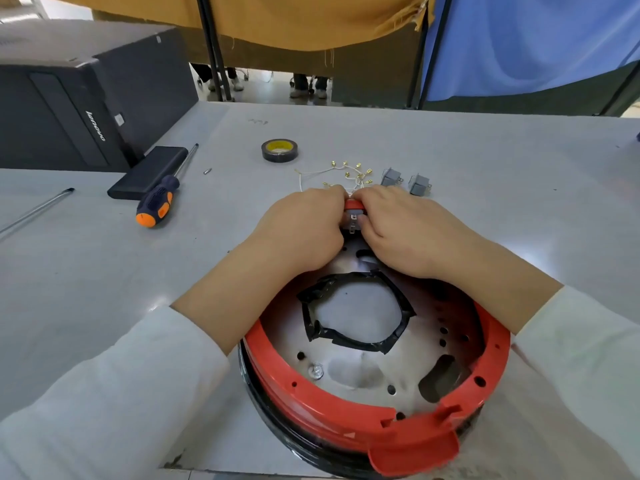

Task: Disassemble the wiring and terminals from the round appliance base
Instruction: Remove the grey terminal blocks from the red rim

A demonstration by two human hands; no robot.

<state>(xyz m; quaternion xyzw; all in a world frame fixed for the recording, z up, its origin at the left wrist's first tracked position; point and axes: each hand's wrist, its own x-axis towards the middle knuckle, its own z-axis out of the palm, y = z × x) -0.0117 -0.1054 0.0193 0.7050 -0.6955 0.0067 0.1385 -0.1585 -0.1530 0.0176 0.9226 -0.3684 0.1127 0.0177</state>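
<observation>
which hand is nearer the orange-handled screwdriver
Left. The left hand sits at the far rim of the base, to the right of the screwdriver, bare table between them. The right hand lies farther right, beyond the left.

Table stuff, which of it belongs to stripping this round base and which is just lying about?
In the job: round base, small switch part gripped by left hand and right hand, loose wires with brass terminals, two grey parts, screwdriver.

Lying about: tape roll, black computer case, flat black box, metal rod.
</observation>
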